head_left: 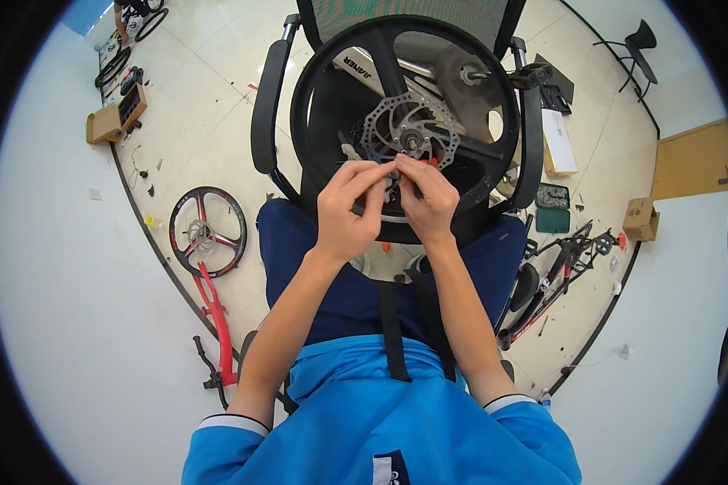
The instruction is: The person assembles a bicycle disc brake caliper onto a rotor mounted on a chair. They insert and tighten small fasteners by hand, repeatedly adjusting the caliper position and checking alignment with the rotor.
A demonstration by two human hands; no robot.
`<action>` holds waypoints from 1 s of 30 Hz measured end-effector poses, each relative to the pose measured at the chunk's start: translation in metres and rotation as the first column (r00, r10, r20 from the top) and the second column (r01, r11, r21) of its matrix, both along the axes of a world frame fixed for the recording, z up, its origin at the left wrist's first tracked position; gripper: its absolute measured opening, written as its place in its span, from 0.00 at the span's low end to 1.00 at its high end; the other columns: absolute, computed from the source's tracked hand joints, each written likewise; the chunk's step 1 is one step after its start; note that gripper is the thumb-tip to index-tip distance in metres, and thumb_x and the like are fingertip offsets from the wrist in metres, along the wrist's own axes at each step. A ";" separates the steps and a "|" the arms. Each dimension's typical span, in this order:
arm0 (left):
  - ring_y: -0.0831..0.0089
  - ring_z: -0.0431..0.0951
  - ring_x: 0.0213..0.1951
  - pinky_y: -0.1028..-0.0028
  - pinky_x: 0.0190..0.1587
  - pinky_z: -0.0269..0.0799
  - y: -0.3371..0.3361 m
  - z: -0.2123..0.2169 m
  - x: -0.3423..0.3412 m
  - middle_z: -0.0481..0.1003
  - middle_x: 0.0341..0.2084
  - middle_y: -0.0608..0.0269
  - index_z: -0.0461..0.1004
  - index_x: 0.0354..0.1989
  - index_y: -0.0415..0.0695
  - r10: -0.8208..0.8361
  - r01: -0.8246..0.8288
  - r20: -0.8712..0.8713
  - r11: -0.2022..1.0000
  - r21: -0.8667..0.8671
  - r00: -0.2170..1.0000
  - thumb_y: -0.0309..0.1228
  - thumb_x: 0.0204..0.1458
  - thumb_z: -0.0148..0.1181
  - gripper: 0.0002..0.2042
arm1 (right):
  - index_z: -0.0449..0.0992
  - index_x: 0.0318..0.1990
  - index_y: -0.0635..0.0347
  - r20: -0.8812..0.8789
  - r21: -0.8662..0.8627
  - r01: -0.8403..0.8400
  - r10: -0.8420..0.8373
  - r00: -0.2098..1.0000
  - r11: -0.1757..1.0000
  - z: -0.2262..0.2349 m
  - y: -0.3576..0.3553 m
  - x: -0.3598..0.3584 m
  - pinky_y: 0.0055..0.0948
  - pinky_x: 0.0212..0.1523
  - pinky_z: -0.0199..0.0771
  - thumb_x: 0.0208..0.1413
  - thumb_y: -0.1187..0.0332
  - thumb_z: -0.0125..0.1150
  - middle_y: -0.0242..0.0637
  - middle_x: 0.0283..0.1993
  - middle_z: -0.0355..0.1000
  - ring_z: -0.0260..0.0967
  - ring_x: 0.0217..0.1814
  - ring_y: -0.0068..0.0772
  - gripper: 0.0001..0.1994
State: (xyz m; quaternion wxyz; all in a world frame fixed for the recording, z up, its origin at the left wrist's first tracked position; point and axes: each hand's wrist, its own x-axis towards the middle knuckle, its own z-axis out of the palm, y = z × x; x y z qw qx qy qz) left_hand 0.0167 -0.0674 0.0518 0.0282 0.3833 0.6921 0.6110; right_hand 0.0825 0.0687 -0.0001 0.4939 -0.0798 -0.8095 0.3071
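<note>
Wheel: black spoked bicycle wheel [332, 73] stands upright on edge, propped on the person's lap, leaning against black mesh office chair [271, 105] in front.
Disc: silver brake rotor [380, 129] w/ wavy rim, mounted at wheel hub, facing camera.
L hand: left hand [348, 214] raised in front of wheel's lower half, just below rotor; thumb + fingers pinched together at tips. Item in pinch too small to ID; grip closed, contents cannot tell.
R hand: right hand [429, 202] beside L, fingertips meeting L's at same spot under hub; fingers curled in a pinch, contents cannot tell.
Contact: both hands touch each other at tips, close to rotor's lower edge.
Floor L: second black wheel on red fork [210, 242] lying flat, well apart from hands; cardboard box [109, 121] farther off.
Floor R: black/red bike frame [554, 279] lying down; teal parts case [552, 214] near chair; white carton [558, 141] behind it.
</note>
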 end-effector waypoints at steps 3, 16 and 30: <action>0.75 0.81 0.33 0.78 0.37 0.76 0.003 -0.022 -0.002 0.80 0.37 0.57 0.82 0.47 0.36 0.043 -0.051 0.137 0.997 0.052 0.990 0.16 0.58 0.57 0.11 | 0.83 0.40 0.64 -0.016 -0.044 0.013 -0.014 1.000 0.999 0.001 -0.001 -0.003 0.31 0.44 0.83 0.48 0.84 0.68 0.42 0.41 0.83 0.83 0.43 0.41 0.12; 0.73 0.81 0.30 0.77 0.34 0.75 0.013 -0.030 -0.001 0.81 0.33 0.58 0.81 0.45 0.37 0.073 -0.073 0.084 0.997 -0.003 0.994 0.20 0.55 0.64 0.10 | 0.84 0.39 0.65 0.114 -0.106 0.016 -0.003 0.993 0.994 0.040 0.025 0.022 0.28 0.36 0.78 0.52 0.77 0.72 0.39 0.34 0.81 0.79 0.33 0.36 0.07; 0.56 0.82 0.37 0.66 0.40 0.78 0.056 -0.065 -0.037 0.80 0.35 0.54 0.80 0.39 0.37 -0.009 -0.021 -0.385 0.997 -0.074 0.923 0.20 0.51 0.66 0.07 | 0.83 0.36 0.56 0.386 0.390 -0.143 -0.020 0.922 0.909 0.025 0.074 0.014 0.33 0.36 0.75 0.49 0.72 0.70 0.29 0.32 0.76 0.74 0.33 0.34 0.07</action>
